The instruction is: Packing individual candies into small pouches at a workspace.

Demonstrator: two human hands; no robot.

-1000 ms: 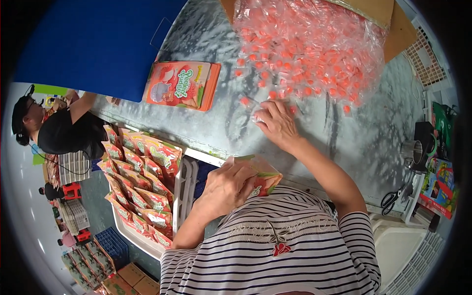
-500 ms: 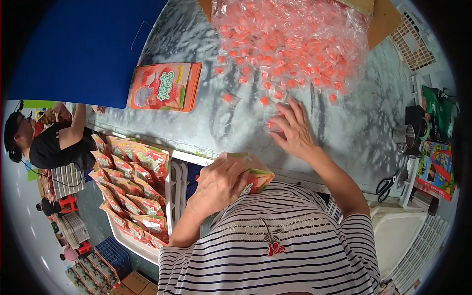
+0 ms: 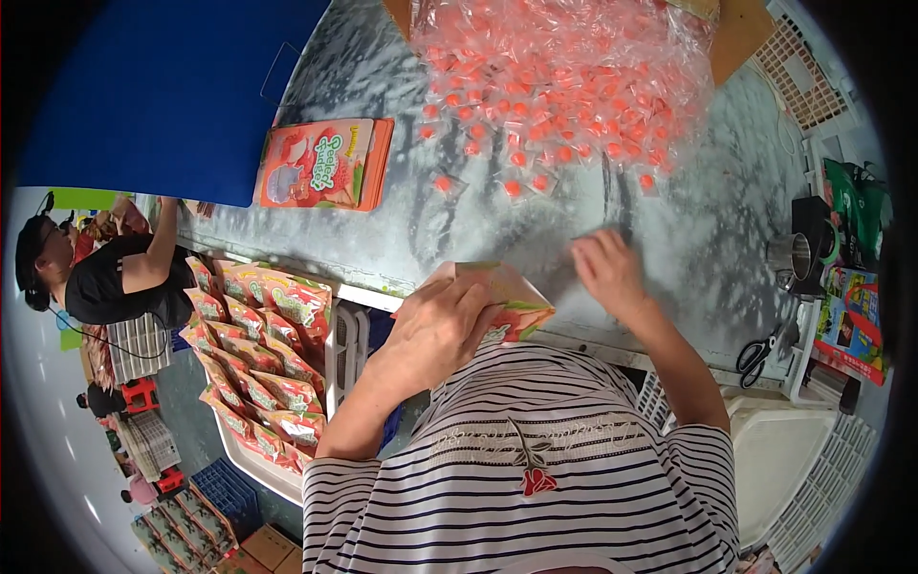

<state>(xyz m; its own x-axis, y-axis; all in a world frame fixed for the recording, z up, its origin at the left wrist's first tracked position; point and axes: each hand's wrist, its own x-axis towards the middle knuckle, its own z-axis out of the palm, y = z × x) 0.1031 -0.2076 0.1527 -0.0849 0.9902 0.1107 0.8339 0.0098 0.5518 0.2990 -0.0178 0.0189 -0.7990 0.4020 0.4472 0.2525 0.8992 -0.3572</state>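
My left hand (image 3: 442,320) is closed round an orange-and-green candy pouch (image 3: 521,304), held at the table's front edge just above my striped shirt. Its mouth faces away from me, and what lies inside is hidden. To the right of the pouch, my right hand (image 3: 612,275) hovers over the table with bent fingers. Motion smears the fingertips, so whether they hold a candy cannot be made out. Ahead of both hands, several loose wrapped red candies (image 3: 513,187) lie in front of a large heap of wrapped candies (image 3: 574,96) spilling from a carton.
A stack of flat pouches (image 3: 320,163) lies beside a blue panel (image 3: 163,96). At my left, filled pouches stand in a white crate (image 3: 335,359). Scissors (image 3: 755,362) and a metal cup (image 3: 789,256) are at the right. Another person (image 3: 124,273) works at the far left.
My right hand has drawn back toward me and right, off the table surface. The candy by its fingers no longer shows there. My left hand has raised the pouch slightly, farther forward and right.
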